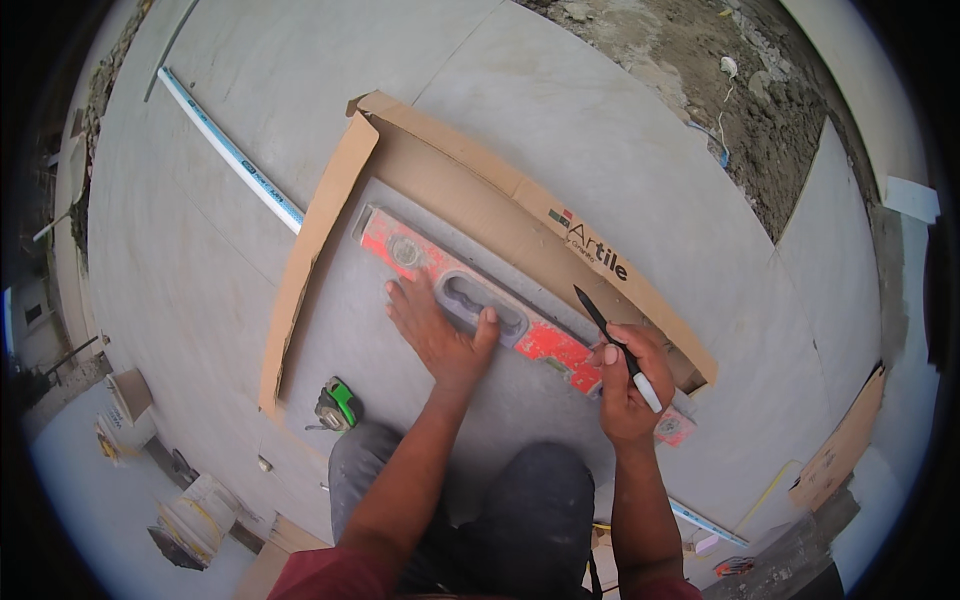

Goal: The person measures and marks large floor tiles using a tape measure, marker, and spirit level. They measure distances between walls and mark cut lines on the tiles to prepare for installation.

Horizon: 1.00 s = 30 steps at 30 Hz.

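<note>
A worn red spirit level (550,345) lies slantwise across a grey tile (375,325) in an open cardboard box. My left hand (437,333) is spread flat on the tile, its fingertips and thumb against the near edge of the level by the handle cut-out. Between the fingers of my right hand (632,385) is a black marker (603,318) with a white end, its dark tip pointing up and left. That hand hovers over the right part of the level and hides some of it. A green and black tape measure (338,404) sits left of my knees.
The cardboard box (325,250) has raised walls on its left and far sides. A white and blue pipe (230,150) lies beyond it. White buckets (197,515) stand lower left. Bare soil (730,110) borders the grey floor at upper right. A cardboard piece (840,440) lies far right.
</note>
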Available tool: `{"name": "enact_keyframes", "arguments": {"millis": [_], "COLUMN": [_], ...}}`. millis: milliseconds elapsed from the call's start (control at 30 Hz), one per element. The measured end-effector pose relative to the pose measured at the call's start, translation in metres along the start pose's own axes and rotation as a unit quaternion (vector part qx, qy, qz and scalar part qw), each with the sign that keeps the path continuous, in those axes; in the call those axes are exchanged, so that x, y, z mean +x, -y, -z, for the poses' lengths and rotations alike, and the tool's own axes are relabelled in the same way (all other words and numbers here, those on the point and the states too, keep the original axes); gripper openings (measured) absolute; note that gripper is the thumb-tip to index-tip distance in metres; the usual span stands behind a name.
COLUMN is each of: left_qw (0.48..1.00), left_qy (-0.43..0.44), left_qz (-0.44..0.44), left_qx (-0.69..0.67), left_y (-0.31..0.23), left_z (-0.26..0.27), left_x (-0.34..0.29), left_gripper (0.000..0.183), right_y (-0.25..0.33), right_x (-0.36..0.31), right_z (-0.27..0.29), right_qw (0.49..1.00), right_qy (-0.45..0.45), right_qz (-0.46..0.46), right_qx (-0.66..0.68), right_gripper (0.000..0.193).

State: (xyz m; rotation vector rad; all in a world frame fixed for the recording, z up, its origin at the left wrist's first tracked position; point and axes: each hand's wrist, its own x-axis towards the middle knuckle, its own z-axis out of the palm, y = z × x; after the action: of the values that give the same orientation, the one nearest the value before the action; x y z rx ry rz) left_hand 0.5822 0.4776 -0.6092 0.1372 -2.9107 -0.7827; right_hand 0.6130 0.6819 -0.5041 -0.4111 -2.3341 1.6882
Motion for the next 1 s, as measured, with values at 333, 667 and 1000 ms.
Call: {"name": "enact_keyframes", "arguments": {"millis": [333,667,1000], "left_qw": [1.0,1.0,0.999], "left_qy": [0.0,-0.006,-0.015], "left_qz": [0.001,-0.006,-0.007], "left_qx": [0.014,0.021,0.034], "left_y": [-0.003,-0.002,0.005], "left_z": [0.001,0.001,-0.007], "left_x": [0.001,0.0,-0.004], "left_gripper": [0.096,0.095,0.099], "right_y": [-0.011,-0.014,-0.008], "right_x": [0.005,0.017,0.056], "right_z": [-0.046,-0.071,-0.108], "right_qw": [0.995,0.991,0.974], "right_qy": [0.039,0.026,0.132], "right_qz": [-0.059,-0.068,-0.115], "right_qx": [0.073,0.116,0.145], "right_gripper": [0.018,0.015,0.015]}}
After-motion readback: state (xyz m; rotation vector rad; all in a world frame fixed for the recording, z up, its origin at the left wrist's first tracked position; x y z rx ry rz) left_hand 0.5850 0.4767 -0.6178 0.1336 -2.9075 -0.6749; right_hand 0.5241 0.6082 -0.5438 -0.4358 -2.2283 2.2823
